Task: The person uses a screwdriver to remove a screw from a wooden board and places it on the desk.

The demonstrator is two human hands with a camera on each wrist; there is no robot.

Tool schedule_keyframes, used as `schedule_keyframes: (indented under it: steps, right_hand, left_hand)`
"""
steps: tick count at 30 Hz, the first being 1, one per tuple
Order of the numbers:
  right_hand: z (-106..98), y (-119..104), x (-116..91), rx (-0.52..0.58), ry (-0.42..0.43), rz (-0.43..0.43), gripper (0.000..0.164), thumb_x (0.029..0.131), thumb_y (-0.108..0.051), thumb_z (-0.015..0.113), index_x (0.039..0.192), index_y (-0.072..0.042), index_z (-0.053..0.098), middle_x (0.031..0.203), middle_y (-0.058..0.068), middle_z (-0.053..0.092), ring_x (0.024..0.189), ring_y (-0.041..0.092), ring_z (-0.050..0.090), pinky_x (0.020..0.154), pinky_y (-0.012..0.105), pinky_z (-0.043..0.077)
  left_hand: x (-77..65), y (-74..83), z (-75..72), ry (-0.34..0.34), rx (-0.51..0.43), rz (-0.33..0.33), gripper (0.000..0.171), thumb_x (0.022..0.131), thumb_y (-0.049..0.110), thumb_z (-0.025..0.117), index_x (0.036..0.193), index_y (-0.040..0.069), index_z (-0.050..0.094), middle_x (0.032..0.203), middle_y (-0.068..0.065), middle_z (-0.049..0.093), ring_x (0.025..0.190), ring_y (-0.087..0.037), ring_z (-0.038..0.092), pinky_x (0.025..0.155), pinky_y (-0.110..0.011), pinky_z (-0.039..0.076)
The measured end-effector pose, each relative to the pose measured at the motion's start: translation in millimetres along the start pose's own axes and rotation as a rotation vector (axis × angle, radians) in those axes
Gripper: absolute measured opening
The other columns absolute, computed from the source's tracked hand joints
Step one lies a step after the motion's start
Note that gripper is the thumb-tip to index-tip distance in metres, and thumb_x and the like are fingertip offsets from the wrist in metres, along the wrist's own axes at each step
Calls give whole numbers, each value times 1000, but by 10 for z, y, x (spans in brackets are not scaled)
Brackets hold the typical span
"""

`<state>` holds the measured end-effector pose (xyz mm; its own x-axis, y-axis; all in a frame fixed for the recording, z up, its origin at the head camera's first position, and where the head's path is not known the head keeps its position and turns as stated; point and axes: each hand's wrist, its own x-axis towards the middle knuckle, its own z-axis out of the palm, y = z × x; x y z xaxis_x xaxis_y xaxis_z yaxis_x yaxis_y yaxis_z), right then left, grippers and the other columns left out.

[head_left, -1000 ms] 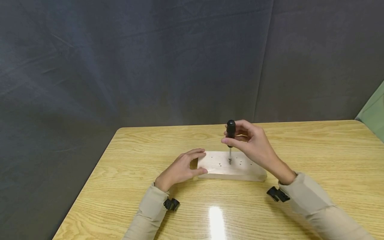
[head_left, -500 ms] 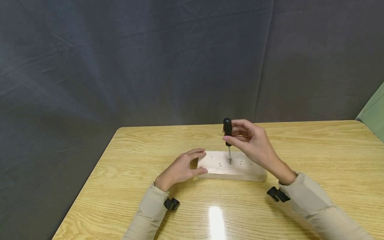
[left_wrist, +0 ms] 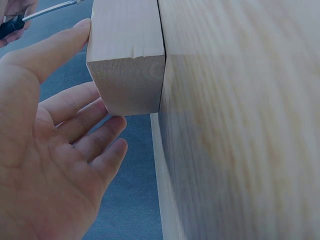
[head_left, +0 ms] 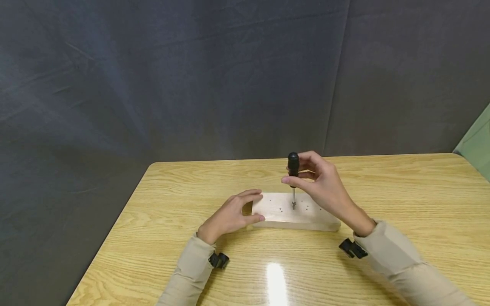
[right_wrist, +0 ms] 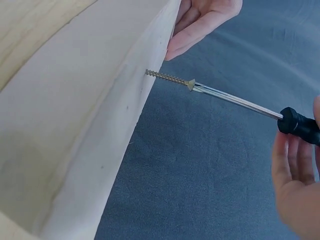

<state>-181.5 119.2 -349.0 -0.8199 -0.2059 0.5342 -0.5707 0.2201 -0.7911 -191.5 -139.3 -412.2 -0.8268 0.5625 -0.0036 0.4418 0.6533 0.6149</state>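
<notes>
A pale wooden block with several small holes in its top lies on the table. My left hand holds its left end, thumb at the near edge and fingers at the far edge. In my right hand, thumb and fingers pinch the black handle of a screwdriver, which stands nearly upright over the block. The right wrist view shows its metal shaft meeting the head of a screw. That screw's tip is in the block's face, with most of its thread showing.
The wood-grain table ends at a dark cloth backdrop. A pale green surface shows at the far right. Small black devices sit on both wrists, such as the left wrist camera.
The screwdriver handle leaned left half a second ago and has come back nearer upright, while my right fingers shifted on it. My left hand and the block have stayed in place.
</notes>
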Motion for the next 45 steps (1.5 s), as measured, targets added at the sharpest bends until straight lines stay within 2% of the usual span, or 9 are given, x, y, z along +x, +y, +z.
schedule_keyframes:
  steps: [4,8,11,17,27,30,38,45]
  right_hand:
    - [-17,-2,4,-44,28,-7,36,79,4,80,112,0,65,90,5,65,82,4,64,75,17,59]
    - [-37,-9,0,-29,25,6,36,81,4,78,115,-1,67,91,9,67,83,3,66,77,17,59]
    - [-41,-14,-3,10,12,20,36,84,3,75,119,1,66,96,4,70,88,2,68,78,20,60]
    - [-36,-15,-8,31,-9,34,32,89,1,70,120,1,63,99,-15,68,91,4,68,82,18,58]
    - [-16,-1,9,-44,36,-15,34,78,5,81,109,2,66,88,5,66,81,4,64,76,16,59]
    - [-31,1,-1,-39,36,-11,34,78,5,80,110,1,68,87,3,67,80,3,65,77,16,58]
    - [-38,-5,-24,12,11,2,31,86,6,72,115,2,65,96,-17,69,88,1,68,81,16,58]
    - [-13,-9,-12,-14,25,-14,33,80,4,79,109,1,64,92,-10,67,84,3,66,78,16,58]
  left_hand:
    - [3,7,-6,-3,1,-2,65,92,43,68,146,13,50,158,-1,40,148,-23,35,120,-45,34]
    - [6,12,-12,-5,4,-4,65,93,45,68,147,13,50,158,0,39,148,-23,35,120,-45,34]
    - [9,12,-15,-3,5,-5,65,92,45,68,147,14,50,158,0,39,148,-23,35,120,-45,34]
    - [10,7,-18,-9,7,-7,65,93,45,67,147,15,49,159,1,39,148,-22,35,120,-44,35]
    - [19,7,-14,-7,22,0,66,93,46,67,147,13,49,158,-1,39,148,-22,35,120,-44,35]
    - [16,7,-11,-10,21,-1,66,93,46,66,147,14,49,159,0,38,148,-23,35,120,-45,35]
    - [0,7,-9,-5,-2,-6,65,92,44,68,147,14,49,158,1,39,148,-22,35,120,-44,35]
    - [-4,8,-4,-6,-4,-6,65,93,43,68,147,13,49,158,0,39,147,-23,35,120,-45,34]
